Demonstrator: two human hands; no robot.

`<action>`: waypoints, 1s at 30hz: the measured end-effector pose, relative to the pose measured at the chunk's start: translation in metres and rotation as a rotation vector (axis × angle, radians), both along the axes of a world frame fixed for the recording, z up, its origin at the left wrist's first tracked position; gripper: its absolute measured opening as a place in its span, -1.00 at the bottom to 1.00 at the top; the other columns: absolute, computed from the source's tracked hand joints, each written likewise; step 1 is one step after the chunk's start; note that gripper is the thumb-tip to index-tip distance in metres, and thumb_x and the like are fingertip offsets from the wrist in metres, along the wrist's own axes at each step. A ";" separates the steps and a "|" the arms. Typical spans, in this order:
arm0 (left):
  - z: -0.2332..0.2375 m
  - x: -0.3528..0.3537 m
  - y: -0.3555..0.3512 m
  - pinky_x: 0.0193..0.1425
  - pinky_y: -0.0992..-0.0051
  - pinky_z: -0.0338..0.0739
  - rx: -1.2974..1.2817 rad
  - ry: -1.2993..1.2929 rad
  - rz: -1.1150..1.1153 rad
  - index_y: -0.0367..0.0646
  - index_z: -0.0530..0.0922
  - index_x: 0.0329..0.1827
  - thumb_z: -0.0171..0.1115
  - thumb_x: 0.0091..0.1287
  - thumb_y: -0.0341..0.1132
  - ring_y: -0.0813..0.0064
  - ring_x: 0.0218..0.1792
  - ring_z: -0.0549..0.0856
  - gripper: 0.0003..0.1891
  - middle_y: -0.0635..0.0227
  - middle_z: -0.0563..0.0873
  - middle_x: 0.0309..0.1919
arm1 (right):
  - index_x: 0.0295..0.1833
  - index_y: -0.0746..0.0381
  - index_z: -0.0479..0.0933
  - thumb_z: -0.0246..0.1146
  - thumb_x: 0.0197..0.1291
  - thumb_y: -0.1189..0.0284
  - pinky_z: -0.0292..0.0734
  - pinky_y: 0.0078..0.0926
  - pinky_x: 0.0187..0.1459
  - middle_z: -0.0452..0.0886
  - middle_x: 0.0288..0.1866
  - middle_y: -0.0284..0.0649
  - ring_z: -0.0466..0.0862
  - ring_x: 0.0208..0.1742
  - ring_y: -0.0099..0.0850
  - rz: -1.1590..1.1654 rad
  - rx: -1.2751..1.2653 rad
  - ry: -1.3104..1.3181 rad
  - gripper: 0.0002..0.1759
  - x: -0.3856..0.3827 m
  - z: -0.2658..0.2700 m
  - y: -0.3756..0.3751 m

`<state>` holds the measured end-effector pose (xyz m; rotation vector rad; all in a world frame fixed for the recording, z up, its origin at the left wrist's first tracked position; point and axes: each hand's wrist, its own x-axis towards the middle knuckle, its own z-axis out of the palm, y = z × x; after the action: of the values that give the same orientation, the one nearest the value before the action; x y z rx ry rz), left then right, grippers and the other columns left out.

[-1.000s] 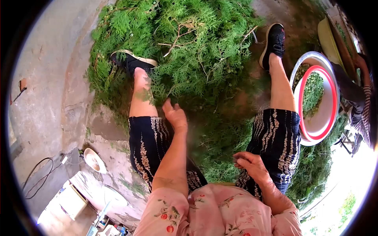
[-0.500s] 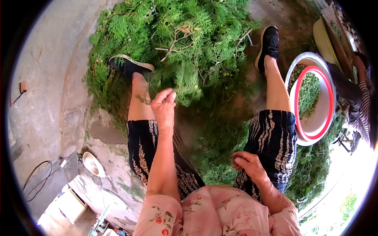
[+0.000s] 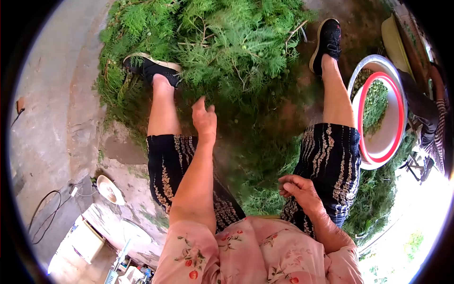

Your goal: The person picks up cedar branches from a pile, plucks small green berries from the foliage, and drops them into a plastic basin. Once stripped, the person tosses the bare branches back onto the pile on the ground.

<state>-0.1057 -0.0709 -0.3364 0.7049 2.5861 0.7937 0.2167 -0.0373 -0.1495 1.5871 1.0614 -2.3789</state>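
My left hand (image 3: pixel 205 119) is over the ground between my knees, just short of a big pile of green conifer branches (image 3: pixel 236 47). Its index finger and thumb stand apart, and nothing shows between them. Close to my right thigh, my right hand (image 3: pixel 302 191) is closed with the fingers curled in. Whatever those fingers may hold is hidden. Loose green sprigs (image 3: pixel 262 201) lie below it, between my legs.
To the right stands a metal basin (image 3: pixel 373 60) with a red-rimmed white basin (image 3: pixel 384 151) in it, holding small green pieces (image 3: pixel 376 106). Another person's striped sleeve (image 3: pixel 437 137) shows at the far right. A white bowl (image 3: pixel 109 190) and a cable (image 3: pixel 45 217) lie at left.
The green sprig that my left hand held is out of its fingers, which have parted. That hand has drawn slightly back from the pile. My right hand stays closed in nearly the same place.
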 end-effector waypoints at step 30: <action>0.160 0.045 0.020 -0.26 0.49 0.45 0.613 -1.347 0.277 -0.09 0.50 -0.39 0.28 0.21 -0.34 0.61 -0.55 0.48 -0.89 0.50 0.47 -0.64 | -0.03 0.34 0.48 0.07 0.27 0.43 0.48 -0.63 -0.34 0.58 -0.32 -0.26 0.57 -0.36 -0.55 -0.042 0.040 -0.045 -0.75 0.004 -0.013 -0.004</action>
<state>-0.0611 -0.0507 -0.1767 -0.1322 1.2006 1.4763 0.2210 -0.0412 -0.1628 1.6837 1.0841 -2.3504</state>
